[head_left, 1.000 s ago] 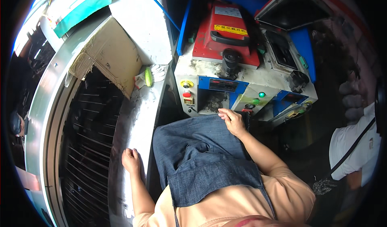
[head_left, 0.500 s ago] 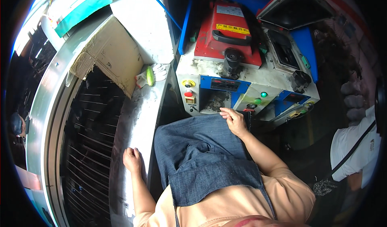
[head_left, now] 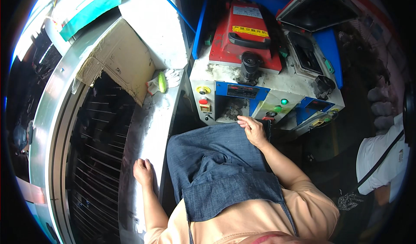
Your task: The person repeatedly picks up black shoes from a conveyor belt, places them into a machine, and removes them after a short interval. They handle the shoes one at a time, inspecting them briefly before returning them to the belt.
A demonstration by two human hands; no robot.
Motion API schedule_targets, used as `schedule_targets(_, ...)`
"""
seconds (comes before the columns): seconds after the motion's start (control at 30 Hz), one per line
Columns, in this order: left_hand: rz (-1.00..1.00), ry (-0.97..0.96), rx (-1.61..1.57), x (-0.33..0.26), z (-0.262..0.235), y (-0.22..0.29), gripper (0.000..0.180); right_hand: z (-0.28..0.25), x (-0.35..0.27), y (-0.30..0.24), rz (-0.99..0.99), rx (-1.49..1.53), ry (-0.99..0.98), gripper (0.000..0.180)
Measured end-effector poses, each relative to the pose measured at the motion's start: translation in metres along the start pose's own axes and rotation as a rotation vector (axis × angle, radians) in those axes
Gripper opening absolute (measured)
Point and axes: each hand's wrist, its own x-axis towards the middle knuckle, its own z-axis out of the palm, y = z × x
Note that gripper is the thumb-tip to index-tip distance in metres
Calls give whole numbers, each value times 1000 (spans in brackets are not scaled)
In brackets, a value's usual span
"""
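Resting on the smooth metal ledge (head_left: pixel 149 129), left hand (head_left: pixel 143 172) curls into a loose fist; the surface runs forward to a green cucumber (head_left: pixel 162 82) against a white glove (head_left: pixel 173 78). Narrow dark gap parts ledge from creased denim apron (head_left: pixel 212 144). Right hand (head_left: pixel 252 130), fingers loosely extended, lies at apron's far edge; palm contact unclear. Both poses match half a second ago.

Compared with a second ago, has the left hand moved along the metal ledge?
No. Against the metal ledge and the green cucumber lying on it, the left hand keeps its place; the whole view just drifted slightly.
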Motion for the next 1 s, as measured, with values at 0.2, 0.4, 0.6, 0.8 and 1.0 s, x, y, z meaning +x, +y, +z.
schedule_targets(0.2,9,13,12,0,0,0,22,-1,0,-1,-8,-22,3,47)
schedule_targets(0.4,7,20,11,1,2,-1,21,2,-1,1,16,33,14,50)
schedule_targets(0.6,2,6,-14,1,-1,-1,24,5,1,3,3,18,16,55)
schedule_targets(0.8,-35,-32,-23,2,-4,1,23,5,2,-1,22,-39,5,39)
schedule_targets(1.0,-43,-24,-22,2,-1,-1,23,4,4,-2,-5,-59,-17,48)
